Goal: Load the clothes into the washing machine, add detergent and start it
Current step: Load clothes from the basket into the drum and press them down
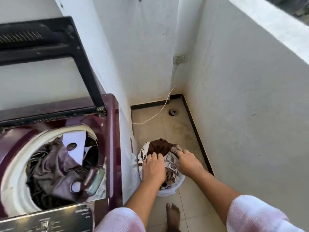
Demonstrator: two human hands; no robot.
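Both hands dig into the laundry basket (179, 179) on the floor beside the washing machine (112, 131). The left hand (153, 168) and right hand (188, 162) each clench a fistful of the clothes (159, 146): soft, light, floppy, best gathered in bunches. The drum (15, 166), lid raised, already holds grey garments (55, 166).

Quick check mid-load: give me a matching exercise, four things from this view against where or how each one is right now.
Things:
1. black-framed washer lid
2. brown crumpled garment
3. white power cord
4. grey-purple clothes

States:
A. inside the machine's drum
B. raised open
C. on top of the pile in the white laundry basket, under both hands
D. trailing from the wall socket across the floor

Pairs: 1-B, 2-C, 3-D, 4-A
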